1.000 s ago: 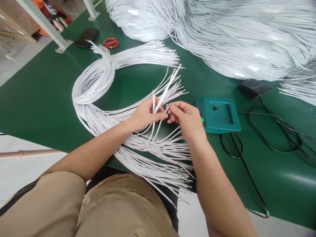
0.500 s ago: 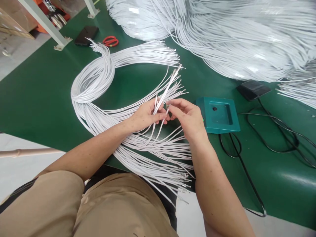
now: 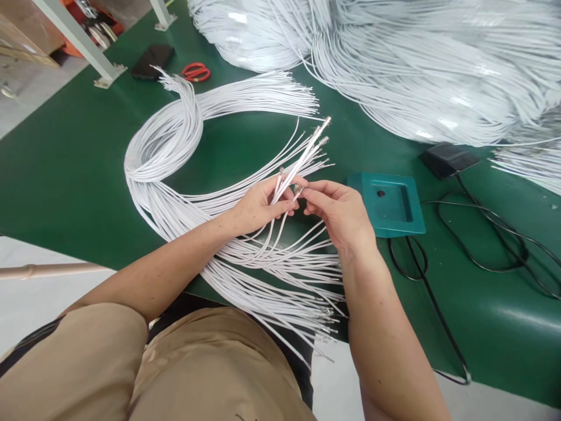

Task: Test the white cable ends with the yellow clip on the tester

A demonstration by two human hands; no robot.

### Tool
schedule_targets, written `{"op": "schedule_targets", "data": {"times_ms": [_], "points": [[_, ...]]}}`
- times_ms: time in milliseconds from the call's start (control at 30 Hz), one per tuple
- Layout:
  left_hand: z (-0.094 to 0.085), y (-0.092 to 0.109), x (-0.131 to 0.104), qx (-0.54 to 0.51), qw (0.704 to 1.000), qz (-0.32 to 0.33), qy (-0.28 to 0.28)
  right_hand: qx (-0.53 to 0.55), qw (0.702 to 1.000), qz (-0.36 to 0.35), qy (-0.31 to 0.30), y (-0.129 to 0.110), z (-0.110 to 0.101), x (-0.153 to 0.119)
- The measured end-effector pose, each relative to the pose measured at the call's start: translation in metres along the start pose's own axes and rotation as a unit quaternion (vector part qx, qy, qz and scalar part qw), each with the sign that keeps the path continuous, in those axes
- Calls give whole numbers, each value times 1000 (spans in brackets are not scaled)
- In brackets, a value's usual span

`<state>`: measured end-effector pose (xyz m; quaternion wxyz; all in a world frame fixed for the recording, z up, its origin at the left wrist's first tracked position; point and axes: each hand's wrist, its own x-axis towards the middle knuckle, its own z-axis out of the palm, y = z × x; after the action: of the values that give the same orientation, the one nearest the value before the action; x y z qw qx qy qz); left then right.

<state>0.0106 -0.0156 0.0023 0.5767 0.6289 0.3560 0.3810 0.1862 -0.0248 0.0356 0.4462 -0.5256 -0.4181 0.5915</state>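
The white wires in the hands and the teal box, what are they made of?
The white wires look covered in smooth plastic or rubber: they're evenly white and bend in soft curves. Their tips look silvery, so probably metal. The teal box looks hard, with a slight sheen and neat edges: maybe plastic, maybe painted metal. I can't tell which.

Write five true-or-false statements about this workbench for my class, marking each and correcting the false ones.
1. The left hand holds several white wires. True.
2. The right hand is open and touches nothing. False: it pinches a wire end beside the left hand.
3. A red-handled tool lies near a dark, flat object. True.
4. The teal device stands left of both hands. False: it stands to their right.
5. A looped wire bundle lies on the green table. True.
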Motion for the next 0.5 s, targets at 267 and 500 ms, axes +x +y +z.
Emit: {"op": "schedule_targets", "data": {"times_ms": [267,500], "points": [[-2,-2,0,19,1000,0,11,-31,999,26,3,-1,7,-2],[-4,-5,1,11,1000,12,4,-37,999,10,7,-4,6,-4]]}}
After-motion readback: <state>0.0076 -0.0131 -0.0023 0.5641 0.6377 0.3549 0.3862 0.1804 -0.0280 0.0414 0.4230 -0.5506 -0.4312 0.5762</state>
